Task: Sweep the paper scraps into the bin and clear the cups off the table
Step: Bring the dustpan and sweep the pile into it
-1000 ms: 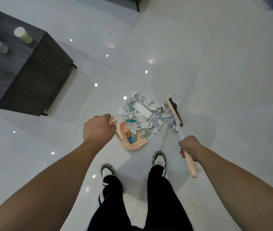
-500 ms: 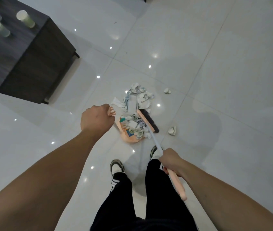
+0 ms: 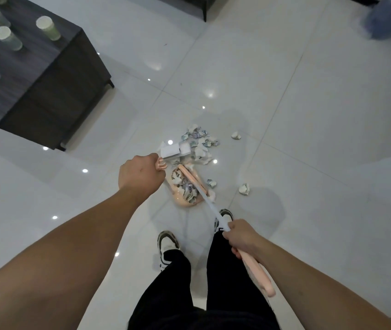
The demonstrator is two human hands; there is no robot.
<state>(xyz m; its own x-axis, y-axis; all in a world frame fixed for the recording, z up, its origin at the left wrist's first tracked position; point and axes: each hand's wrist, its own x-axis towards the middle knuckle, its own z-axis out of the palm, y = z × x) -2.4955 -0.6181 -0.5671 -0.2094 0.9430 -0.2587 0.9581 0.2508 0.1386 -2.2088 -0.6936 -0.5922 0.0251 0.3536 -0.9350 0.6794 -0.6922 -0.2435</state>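
While part of the paper scraps (image 3: pixel 186 189) already lies in the pink dustpan (image 3: pixel 185 198), a larger heap (image 3: pixel 200 144) sits on the floor (image 3: pixel 285 115) just beyond its lip, and three strays (image 3: pixel 244 188) lie apart to the right. Resting over the pan is the broom (image 3: pixel 191 178) head, its handle gripped by the right hand (image 3: pixel 239 236) with fingers curled round it. Gripping the dustpan's upright handle, the left hand (image 3: pixel 139 173) is closed in a fist. To finish this step well, I judge the pan's lip should stay flat against the tile while the broom reaches past the far heap and draws it back in short strokes, then gathers the strays. Cups (image 3: pixel 46 27) stand on the dark tabletop (image 3: pixel 54 67), well apart at upper left.
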